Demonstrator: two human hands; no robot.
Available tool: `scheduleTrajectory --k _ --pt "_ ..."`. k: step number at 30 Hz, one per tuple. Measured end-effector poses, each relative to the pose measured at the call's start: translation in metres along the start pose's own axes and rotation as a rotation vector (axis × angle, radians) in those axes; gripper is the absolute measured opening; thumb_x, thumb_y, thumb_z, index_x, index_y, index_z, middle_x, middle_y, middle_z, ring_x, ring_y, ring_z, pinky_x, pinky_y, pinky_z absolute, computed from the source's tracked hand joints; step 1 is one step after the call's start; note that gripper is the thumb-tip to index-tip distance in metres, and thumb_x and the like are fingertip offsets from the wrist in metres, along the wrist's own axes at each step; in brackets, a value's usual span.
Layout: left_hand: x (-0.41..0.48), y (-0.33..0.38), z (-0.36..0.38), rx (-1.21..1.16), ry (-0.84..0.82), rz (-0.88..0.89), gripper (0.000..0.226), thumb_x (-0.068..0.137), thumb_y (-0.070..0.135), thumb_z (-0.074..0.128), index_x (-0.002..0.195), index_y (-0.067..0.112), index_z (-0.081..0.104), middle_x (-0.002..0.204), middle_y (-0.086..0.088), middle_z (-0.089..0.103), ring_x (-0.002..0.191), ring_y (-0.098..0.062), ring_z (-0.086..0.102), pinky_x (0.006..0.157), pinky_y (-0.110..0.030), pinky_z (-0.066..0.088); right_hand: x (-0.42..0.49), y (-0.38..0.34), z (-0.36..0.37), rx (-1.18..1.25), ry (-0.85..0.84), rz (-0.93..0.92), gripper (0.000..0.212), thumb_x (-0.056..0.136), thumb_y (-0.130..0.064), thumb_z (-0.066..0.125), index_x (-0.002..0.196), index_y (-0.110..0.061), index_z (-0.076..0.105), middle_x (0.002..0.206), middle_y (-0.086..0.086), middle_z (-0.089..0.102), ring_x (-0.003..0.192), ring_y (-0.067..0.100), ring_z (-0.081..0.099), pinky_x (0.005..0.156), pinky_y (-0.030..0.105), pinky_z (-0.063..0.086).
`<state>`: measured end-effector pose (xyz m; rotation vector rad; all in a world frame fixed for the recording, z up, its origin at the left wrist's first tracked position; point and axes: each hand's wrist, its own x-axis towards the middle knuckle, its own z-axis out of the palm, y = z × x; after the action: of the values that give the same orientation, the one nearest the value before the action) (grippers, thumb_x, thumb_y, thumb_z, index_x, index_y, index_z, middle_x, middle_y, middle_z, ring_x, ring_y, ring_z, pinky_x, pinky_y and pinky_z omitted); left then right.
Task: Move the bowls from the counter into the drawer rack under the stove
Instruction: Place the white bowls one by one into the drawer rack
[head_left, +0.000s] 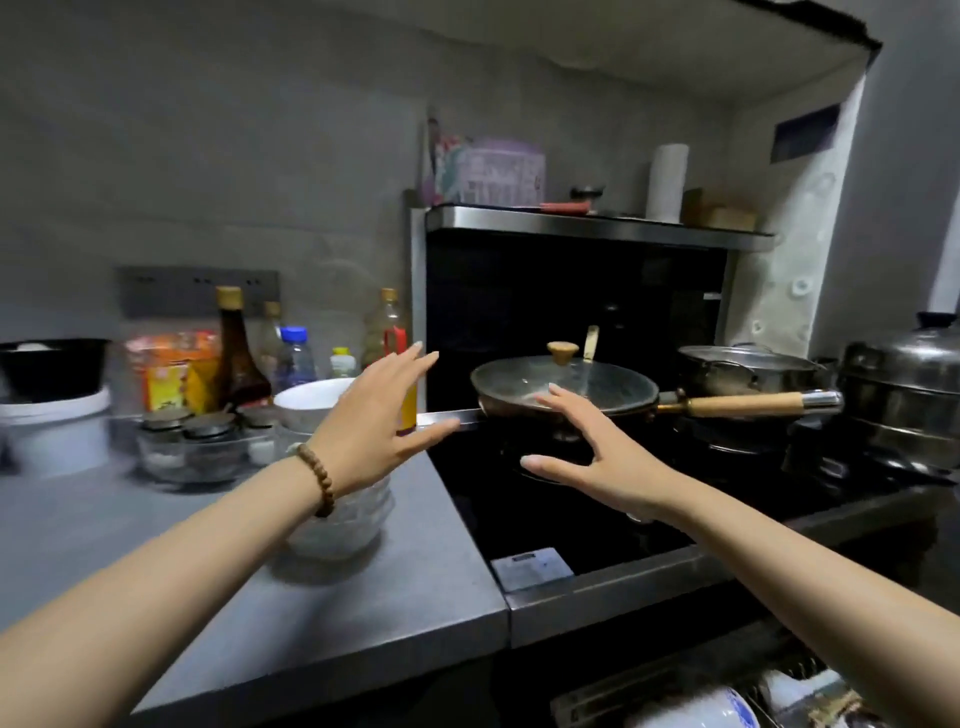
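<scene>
White bowls (343, 525) in a stack just under left wrist. Left hand (374, 431) and right hand (597, 457) stretched forward, palms down, fingers spread, gripping nothing; right one near pan (566, 384).

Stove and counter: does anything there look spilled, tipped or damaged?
Nothing spilled or tipped: the stacked bowls sit upright on the counter. Only the panel edge above the stove looks ragged, as if torn.
</scene>
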<state>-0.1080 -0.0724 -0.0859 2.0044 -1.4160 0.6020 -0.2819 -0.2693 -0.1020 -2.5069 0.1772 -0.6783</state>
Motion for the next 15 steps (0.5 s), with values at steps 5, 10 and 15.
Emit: scheduleTrajectory --k 5,10,15 --pt "-0.024 -0.051 -0.036 0.062 -0.023 -0.159 0.089 0.068 0.069 0.045 0.144 0.027 0.027 0.155 0.001 0.021 0.142 -0.017 0.019 0.114 -0.036 0.018 0.045 -0.034 0.041 0.017 -0.099 -0.084 0.087 0.070 -0.064 0.063 0.144 -0.040 0.025 0.157 -0.018 0.011 0.143 0.004 0.016 0.117 0.034 0.021" --pt "-0.039 -0.090 -0.051 0.049 -0.059 -0.306 0.091 0.067 0.070 0.046 0.145 0.028 0.023 0.156 -0.001 0.017 0.142 -0.020 0.018 0.113 -0.039 0.022 0.078 -0.056 0.076 0.091 -0.131 -0.148 0.067 0.074 -0.055 0.068 0.129 -0.056 0.029 0.130 -0.045 0.020 0.123 -0.025 0.018 0.098 -0.001 0.017" --pt "-0.046 -0.115 -0.049 -0.133 -0.078 -0.420 0.084 0.074 0.063 0.052 0.145 0.031 0.022 0.153 0.003 0.027 0.139 -0.015 0.026 0.108 -0.033 0.028 0.105 -0.073 0.101 0.166 -0.121 -0.108 0.069 0.077 -0.053 0.066 0.137 -0.044 0.034 0.125 -0.030 0.041 0.113 -0.011 0.039 0.072 -0.009 0.030"
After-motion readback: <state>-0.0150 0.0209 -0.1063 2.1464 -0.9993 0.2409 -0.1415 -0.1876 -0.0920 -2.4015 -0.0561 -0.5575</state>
